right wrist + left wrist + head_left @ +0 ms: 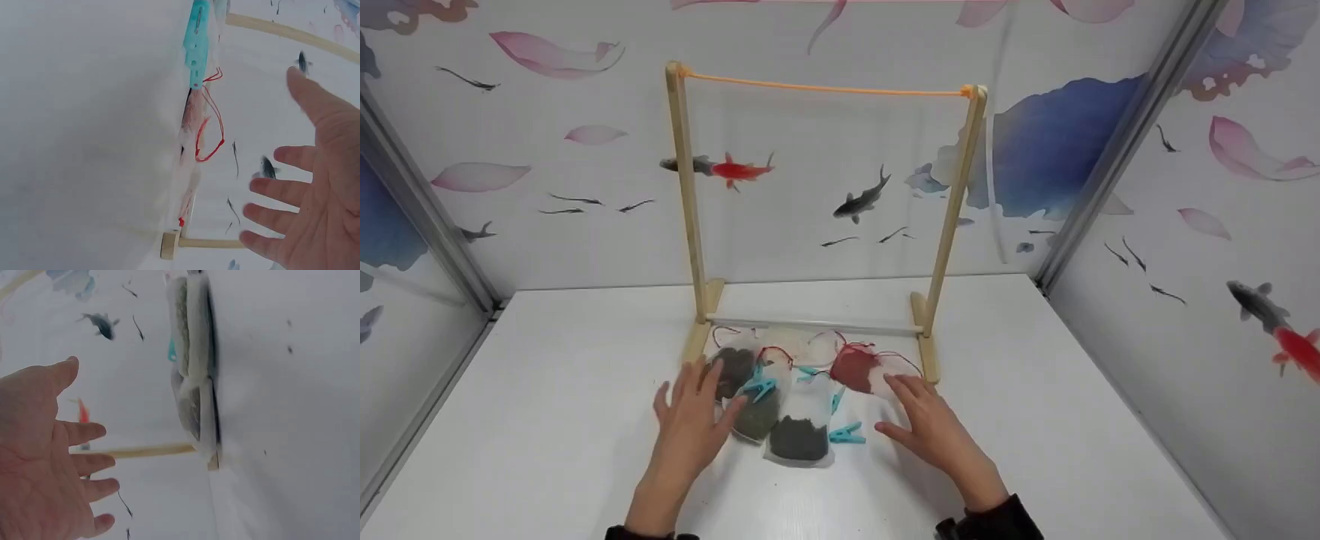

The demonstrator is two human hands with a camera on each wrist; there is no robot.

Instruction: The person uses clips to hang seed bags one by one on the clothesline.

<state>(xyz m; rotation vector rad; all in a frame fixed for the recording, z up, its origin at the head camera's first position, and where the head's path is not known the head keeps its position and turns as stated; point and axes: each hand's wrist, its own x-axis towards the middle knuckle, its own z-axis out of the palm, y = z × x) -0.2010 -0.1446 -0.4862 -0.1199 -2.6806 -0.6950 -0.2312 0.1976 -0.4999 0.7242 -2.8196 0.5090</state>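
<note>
My left hand (691, 420) hovers with spread fingers at the left side of a group of drawstring sachets, and holds nothing. Nearest to it are a dark-filled sachet (733, 379) and a greenish-brown one (757, 418). At the front lies a sachet with black filling (799, 439). My right hand (934, 427), fingers apart and palm free, is beside a red-filled sachet (851, 367). A pale sachet (784, 343) lies at the back. Several turquoise clothes pegs are among them, one peg (847, 433) on the table and another (761, 386) on the sachets. Red drawstrings (222, 140) stick up in the right wrist view.
Behind the sachets stands a wooden frame (952, 202) with an orange cord (825, 87) tied across its top and a white rod (817, 324) low between its feet. The white table (1072, 420) is bordered by printed panels with fish and petals.
</note>
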